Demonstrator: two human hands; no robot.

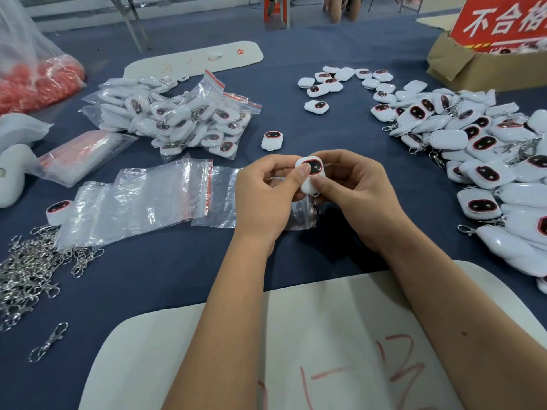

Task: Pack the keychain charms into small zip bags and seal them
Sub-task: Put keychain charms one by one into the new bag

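Both your hands pinch one white charm [310,175], left hand [266,199] and right hand [355,196] curled round it, its long axis running toward you, clasp dangling. The empty zip bags [165,196] lie on the worktop [165,279] just left of the charm, nearest your left hand.

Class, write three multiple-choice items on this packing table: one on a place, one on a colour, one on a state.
1. Where does the pile of packed bags lie? A. far left of the hands B. by the box C. on the white mat
2. What colour is the tablecloth? A. green B. dark blue C. yellow
3. The held charm is: A. sealed in a bag B. unbagged, in both hands C. lying on the table

Answers: 1 A, it lies left beyond the empty bags. 2 B, blue shows between piles. 3 B, left hand and right hand pinch it bare.
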